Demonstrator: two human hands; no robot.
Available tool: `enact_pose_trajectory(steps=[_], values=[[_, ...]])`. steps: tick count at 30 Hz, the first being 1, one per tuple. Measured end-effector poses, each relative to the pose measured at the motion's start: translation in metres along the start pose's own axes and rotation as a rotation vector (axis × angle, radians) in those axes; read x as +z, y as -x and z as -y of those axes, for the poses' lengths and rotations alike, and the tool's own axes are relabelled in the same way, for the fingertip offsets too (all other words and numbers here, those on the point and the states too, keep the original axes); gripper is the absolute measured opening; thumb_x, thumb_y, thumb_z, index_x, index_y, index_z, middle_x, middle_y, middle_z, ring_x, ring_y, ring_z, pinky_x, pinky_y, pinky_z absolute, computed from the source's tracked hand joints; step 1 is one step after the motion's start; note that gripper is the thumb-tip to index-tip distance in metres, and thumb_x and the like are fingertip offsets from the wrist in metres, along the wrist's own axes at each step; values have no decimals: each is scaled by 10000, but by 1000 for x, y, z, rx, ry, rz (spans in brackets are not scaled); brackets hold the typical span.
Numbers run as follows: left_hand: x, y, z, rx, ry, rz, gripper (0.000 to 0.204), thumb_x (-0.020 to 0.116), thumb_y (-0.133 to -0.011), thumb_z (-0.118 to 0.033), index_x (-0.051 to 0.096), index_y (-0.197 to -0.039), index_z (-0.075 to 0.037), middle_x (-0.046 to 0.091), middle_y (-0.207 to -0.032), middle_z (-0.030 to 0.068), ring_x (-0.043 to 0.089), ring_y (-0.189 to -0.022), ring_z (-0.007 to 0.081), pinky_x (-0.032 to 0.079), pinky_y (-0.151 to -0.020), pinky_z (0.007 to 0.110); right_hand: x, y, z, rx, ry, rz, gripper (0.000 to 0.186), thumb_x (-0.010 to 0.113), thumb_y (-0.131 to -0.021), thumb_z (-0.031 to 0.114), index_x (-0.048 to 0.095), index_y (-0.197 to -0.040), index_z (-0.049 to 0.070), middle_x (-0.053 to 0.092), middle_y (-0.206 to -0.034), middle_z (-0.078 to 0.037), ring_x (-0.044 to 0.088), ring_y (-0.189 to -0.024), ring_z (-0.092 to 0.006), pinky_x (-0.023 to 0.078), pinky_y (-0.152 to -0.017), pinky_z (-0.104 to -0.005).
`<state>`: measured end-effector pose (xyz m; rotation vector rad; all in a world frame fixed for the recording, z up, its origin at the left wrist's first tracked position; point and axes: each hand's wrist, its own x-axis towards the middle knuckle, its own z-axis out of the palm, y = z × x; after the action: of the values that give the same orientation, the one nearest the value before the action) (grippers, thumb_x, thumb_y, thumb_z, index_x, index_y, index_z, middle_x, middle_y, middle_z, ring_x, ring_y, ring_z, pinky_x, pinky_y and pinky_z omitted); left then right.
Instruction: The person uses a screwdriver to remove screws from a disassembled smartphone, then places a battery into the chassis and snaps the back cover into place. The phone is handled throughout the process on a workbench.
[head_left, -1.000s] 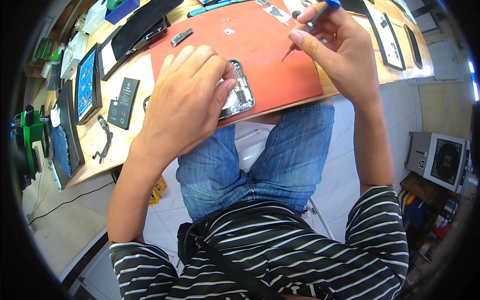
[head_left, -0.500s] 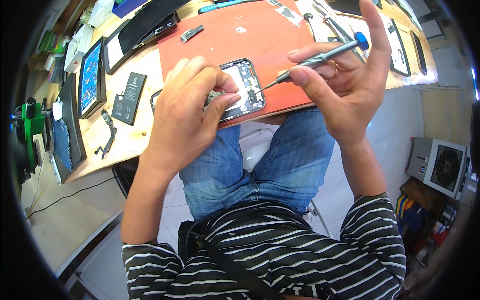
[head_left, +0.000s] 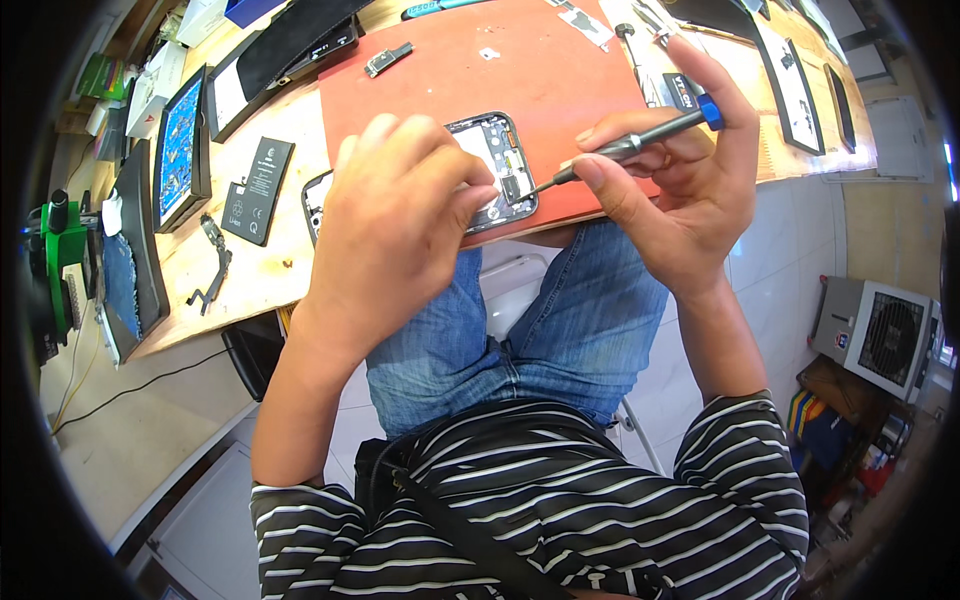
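Observation:
An opened phone housing (head_left: 515, 155) lies near the front edge of the red mat (head_left: 440, 70), small parts showing inside it. Over its middle is my left hand (head_left: 385, 225), thumb and fingers pinched together; whatever they hold, if anything, is hidden. My right hand (head_left: 700, 205) grips a thin grey screwdriver (head_left: 635, 142) with a blue end cap, its index finger raised along the cap. The screwdriver slants down to the left, its tip at the housing's right edge; I cannot tell whether it touches.
Left of the mat lie a black phone battery (head_left: 258, 195) and a flex cable part (head_left: 212, 270). A small circuit board part (head_left: 389, 60) rests on the mat's far left. A blue-patterned tray (head_left: 182, 145) stands farther left. Dark flat panels (head_left: 790, 90) lie at right.
The screwdriver's tip has moved right and slightly nearer me, toward the housing's edge, and its capped end has dropped. My left hand has shifted a little to the right over the housing.

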<state>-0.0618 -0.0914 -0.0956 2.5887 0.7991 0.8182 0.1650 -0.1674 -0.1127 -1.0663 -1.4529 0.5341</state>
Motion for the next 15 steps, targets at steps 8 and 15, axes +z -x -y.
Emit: enact_pose_trajectory(steps=[8,15], values=[[7,-3,-9,195,-201,44,140,822,-804,-91,731,-911,-78,614,-887,28,572,-826,240,412,-731,393,-6,-1,-6,29,-117,-149,799,756,-923,-84,284,-1565,-35,747,-1000,-178,741,-897,-185,629,-805,-286],[16,-10,-10,155,-231,35,124,755,-887,-111,651,-923,-55,594,-893,70,576,-862,292,419,-768,417,-7,-1,-5,15,-80,-166,802,744,-926,-93,277,-1573,-23,743,-1033,-188,746,-906,-194,638,-820,-293]])
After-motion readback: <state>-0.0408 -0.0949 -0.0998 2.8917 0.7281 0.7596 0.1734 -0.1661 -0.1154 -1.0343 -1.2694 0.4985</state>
